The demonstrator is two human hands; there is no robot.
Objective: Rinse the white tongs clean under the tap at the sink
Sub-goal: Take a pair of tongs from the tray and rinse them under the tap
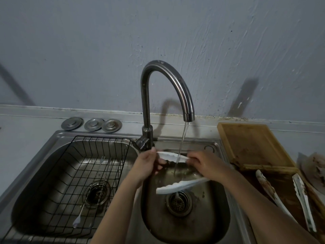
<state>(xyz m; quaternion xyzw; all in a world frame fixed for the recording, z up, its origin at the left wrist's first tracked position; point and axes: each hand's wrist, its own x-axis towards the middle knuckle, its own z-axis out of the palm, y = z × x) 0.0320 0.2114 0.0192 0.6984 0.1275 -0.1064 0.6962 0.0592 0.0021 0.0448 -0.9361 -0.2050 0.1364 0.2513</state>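
White tongs (173,157) hang over the right sink basin (218,221), spread wide apart. The upper arm runs between my two hands, and water from the tap (188,115) falls onto it. The lower arm (181,186) reaches left above the drain. My left hand (149,163) pinches the left tip of the upper arm. My right hand (204,164) grips the tongs near their joint, which is hidden under my fingers.
The left basin holds a black wire rack (73,175) with forks and a spoon. Three metal drain covers (91,124) lie behind it. A wooden cutting board (253,147) sits right of the sink, with two more dirty tongs (303,199) in front.
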